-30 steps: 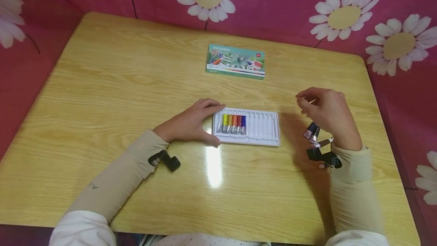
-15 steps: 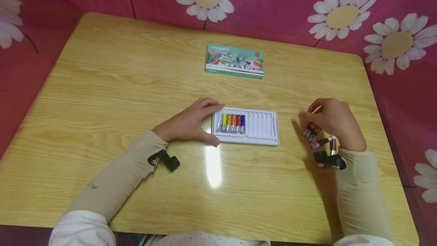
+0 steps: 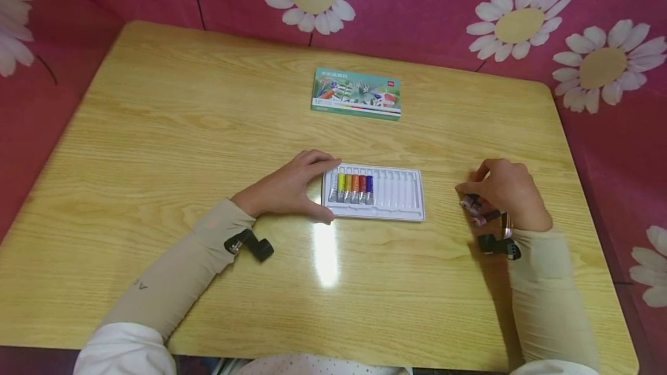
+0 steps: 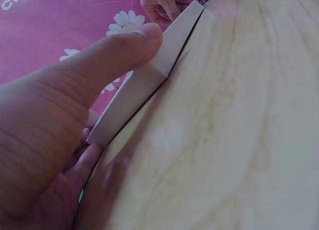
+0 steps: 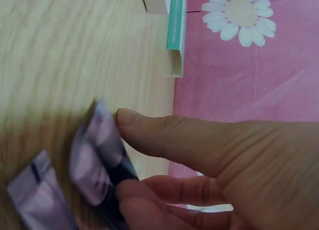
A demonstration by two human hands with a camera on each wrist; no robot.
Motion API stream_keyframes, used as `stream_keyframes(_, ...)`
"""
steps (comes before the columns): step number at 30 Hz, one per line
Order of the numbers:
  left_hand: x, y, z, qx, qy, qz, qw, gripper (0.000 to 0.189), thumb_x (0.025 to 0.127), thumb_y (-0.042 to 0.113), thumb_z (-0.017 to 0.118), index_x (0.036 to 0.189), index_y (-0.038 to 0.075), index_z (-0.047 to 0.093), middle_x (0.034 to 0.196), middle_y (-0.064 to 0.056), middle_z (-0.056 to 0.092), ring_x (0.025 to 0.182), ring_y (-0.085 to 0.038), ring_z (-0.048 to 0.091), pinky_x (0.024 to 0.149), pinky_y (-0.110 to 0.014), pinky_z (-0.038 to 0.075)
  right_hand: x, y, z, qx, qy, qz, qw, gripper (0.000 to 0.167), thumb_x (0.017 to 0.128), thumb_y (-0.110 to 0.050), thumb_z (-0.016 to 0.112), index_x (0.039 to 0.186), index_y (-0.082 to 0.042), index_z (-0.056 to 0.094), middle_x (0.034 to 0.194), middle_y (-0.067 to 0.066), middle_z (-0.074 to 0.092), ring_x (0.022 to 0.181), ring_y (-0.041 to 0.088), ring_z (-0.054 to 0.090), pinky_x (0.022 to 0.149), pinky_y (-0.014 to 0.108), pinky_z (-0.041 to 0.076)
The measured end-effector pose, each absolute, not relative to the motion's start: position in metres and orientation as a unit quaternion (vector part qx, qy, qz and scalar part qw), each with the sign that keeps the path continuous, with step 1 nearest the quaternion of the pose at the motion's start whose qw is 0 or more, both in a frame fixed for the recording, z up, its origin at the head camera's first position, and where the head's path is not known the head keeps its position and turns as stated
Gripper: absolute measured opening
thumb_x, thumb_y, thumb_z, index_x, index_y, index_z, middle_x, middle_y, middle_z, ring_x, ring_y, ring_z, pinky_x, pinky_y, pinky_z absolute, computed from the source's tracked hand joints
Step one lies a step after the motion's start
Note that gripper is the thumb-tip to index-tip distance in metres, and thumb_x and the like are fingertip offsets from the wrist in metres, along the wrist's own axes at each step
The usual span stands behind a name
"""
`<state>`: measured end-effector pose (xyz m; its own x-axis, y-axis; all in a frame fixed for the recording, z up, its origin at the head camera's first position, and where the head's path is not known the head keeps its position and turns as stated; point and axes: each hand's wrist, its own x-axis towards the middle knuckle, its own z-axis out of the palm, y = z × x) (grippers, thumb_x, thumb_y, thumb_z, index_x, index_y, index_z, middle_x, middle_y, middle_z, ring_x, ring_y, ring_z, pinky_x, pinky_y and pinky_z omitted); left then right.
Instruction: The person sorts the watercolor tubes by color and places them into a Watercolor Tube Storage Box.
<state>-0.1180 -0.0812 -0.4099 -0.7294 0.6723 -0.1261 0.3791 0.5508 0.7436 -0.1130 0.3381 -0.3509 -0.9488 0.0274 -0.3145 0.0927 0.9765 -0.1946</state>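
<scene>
My left hand (image 3: 289, 187) grips the left end of a white plastic paint tray (image 3: 398, 212), thumb on the near corner and fingers at the far one. In its left half lie several paint tubes (image 3: 355, 187): a silvery one, yellow, ochre, orange, red and blue. The slots in the right half hold nothing. At the right of the table, my right hand (image 3: 508, 190) reaches down over loose dark-capped paint tubes (image 3: 488, 218). In the right wrist view, its thumb and fingers are on either side of a dark paint tube (image 5: 99, 140), pinching it; another tube (image 5: 40, 195) lies beside it.
A green paint box (image 3: 356, 94) with a floral picture lies flat behind the tray. The wooden table (image 3: 208, 114) meets a pink flowered cloth (image 3: 417, 10) at the back and sides. My right wrist partly covers the loose tubes.
My right hand has come down from above the loose tubes and closed on one, nudging the tubes there. The left hand stays on the tray, and the tubes in it lie as before.
</scene>
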Motion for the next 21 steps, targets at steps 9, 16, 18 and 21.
stream_keyframes(9,-0.1173,-0.0811,-0.4099,0.303,0.857,0.362,0.205,0.114,0.071,0.06,0.088,0.164,0.023,0.033,0.165,-0.001,0.034,0.153,-0.023,0.031,0.127,-0.047,0.033,-0.1122,0.3369,-0.3523,0.039,0.981,-0.108,0.158,0.037,0.086,-0.035,0.081,0.095,0.001,0.074,0.087,0.018,0.074,0.081,0.032,0.063,0.063,0.03,0.044)
stream_keyframes(16,-0.1174,-0.0814,-0.41,0.301,0.859,0.361,0.204,0.113,0.071,0.061,0.088,0.163,0.025,0.033,0.164,-0.001,0.034,0.152,-0.022,0.032,0.126,-0.048,0.034,-0.1115,0.3363,-0.3502,0.031,0.983,-0.103,0.147,0.035,0.086,-0.031,0.079,0.093,0.003,0.073,0.083,0.018,0.073,0.077,0.033,0.065,0.058,0.029,0.044)
stream_keyframes(18,-0.1175,-0.0814,-0.4101,0.301,0.859,0.361,0.203,0.113,0.071,0.061,0.088,0.163,0.025,0.033,0.164,0.0,0.034,0.152,-0.022,0.032,0.126,-0.047,0.035,-0.1114,0.3359,-0.3501,0.031,0.984,-0.103,0.145,0.034,0.086,-0.03,0.078,0.092,0.003,0.073,0.082,0.017,0.073,0.076,0.032,0.065,0.058,0.029,0.044)
stream_keyframes(21,-0.1177,-0.0816,-0.4106,0.303,0.859,0.36,0.2,0.113,0.072,0.061,0.088,0.163,0.025,0.033,0.164,0.0,0.035,0.152,-0.022,0.033,0.126,-0.046,0.035,-0.1113,0.3358,-0.3493,0.035,0.983,-0.104,0.146,0.032,0.086,-0.03,0.079,0.09,0.002,0.074,0.081,0.016,0.073,0.076,0.032,0.065,0.058,0.029,0.044)
